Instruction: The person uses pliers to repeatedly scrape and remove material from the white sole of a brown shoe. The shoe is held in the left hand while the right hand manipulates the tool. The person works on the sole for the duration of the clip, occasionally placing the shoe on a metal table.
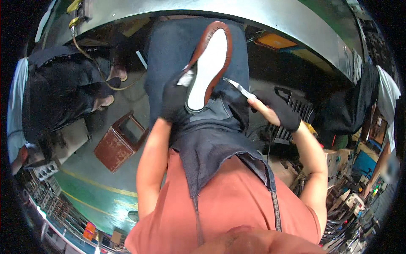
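Observation:
A shoe (215, 59) rests bottom-up along my lap, its toe pointing away from me. Reddish-brown leather wraps over the edge of its white bottom. My left hand (172, 99), in a dark glove, is closed on the shoe's left side near the heel, with its fingertips partly hidden. Just right of the shoe, my right hand (277, 109) grips a silver tool with a curved, pointed blade (237, 87). The tip is close to the shoe's right edge; I cannot tell whether it touches. This glove leaves some fingers bare. A dark apron (211, 142) covers my lap.
A metal worktable (177, 7) curves across the far side. At left are another person's dark-clothed legs (67, 84) and a hanging yellow device (77, 12) with a cable. A rusty brown box (114, 148) stands on the floor; a dark slatted crate (294, 110) is at right.

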Available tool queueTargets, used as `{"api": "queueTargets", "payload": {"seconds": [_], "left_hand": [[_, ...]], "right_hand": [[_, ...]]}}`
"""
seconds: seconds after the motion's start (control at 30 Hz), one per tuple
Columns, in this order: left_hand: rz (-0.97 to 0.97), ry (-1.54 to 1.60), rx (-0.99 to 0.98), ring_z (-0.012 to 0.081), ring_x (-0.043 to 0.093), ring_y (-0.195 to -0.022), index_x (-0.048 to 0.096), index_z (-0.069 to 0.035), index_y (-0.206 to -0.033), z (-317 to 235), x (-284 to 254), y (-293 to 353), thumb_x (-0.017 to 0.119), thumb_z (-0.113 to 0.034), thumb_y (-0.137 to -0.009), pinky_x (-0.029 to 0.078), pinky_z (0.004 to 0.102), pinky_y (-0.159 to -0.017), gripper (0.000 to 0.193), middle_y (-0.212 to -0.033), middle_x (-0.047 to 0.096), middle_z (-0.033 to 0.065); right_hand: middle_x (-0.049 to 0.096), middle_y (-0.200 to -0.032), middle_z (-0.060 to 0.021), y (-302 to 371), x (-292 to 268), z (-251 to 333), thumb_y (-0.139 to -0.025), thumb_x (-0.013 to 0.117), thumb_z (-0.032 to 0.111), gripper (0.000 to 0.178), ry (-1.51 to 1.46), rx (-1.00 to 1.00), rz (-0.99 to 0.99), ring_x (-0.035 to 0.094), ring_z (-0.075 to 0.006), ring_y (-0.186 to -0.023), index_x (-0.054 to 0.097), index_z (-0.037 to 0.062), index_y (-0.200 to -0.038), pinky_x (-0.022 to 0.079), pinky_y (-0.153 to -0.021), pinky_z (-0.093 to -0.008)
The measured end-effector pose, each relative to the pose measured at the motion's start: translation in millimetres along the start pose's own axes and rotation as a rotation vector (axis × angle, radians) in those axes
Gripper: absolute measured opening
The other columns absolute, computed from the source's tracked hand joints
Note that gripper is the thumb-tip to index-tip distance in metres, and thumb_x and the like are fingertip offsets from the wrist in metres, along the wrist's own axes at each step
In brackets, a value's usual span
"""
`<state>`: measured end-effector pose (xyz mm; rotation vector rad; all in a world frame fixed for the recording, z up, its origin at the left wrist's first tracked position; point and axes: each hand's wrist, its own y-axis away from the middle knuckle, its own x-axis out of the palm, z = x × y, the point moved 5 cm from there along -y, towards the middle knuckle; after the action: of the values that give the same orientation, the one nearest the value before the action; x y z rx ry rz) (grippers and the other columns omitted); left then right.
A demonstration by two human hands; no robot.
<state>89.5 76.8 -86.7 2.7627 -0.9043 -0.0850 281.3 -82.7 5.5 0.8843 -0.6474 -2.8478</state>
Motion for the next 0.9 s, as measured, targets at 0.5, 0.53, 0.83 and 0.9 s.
{"api": "queueTargets", "payload": {"seconds": [0.5,0.53,0.83,0.9], "left_hand": [[0.294,0.107,-0.033,0.0255,0.036,-0.128,0.028,0.003,-0.136,2,40,-6,0.045,-0.033,-0.094,0.029,0.0347,-0.105,0.058,-0.138,0.036,0.0194],[0.276,0.455,-0.215,0.0254,0.036,-0.128,0.024,0.002,-0.138,23,44,-16,0.039,-0.035,-0.097,0.028,0.0346,-0.105,0.057,-0.138,0.035,0.0186],[0.011,-0.557,0.266,0.0392,0.042,-0.118,0.016,0.003,-0.137,16,37,-51,0.045,-0.027,-0.094,0.034,0.0406,-0.099,0.060,-0.130,0.036,0.0279],[0.138,-0.685,0.309,0.0353,0.043,-0.118,0.018,0.002,-0.137,5,40,-52,0.046,-0.025,-0.094,0.035,0.0396,-0.099,0.058,-0.132,0.036,0.0255]], "right_hand": [[0.060,-0.069,-0.0171,-83,-1,-27,-0.093,0.042,0.045,0.047,0.642,-0.378,0.080,0.061,-0.0313,-0.061,0.055,0.0021,-0.079,0.049,-0.054,-0.0384],[0.060,-0.070,-0.0170,-83,-2,-27,-0.093,0.041,0.045,0.047,0.584,-0.349,0.141,0.061,-0.0310,-0.061,0.055,0.0019,-0.079,0.049,-0.054,-0.0383],[0.064,-0.071,-0.0147,-50,12,87,-0.072,0.060,0.024,0.019,1.075,-0.240,0.118,0.064,-0.0327,-0.063,0.068,0.0065,-0.076,0.051,-0.058,-0.0407],[0.062,-0.071,-0.0157,-51,32,81,-0.074,0.059,0.025,0.024,0.510,-0.489,0.110,0.063,-0.0323,-0.062,0.064,0.0021,-0.073,0.051,-0.060,-0.0432]]}}
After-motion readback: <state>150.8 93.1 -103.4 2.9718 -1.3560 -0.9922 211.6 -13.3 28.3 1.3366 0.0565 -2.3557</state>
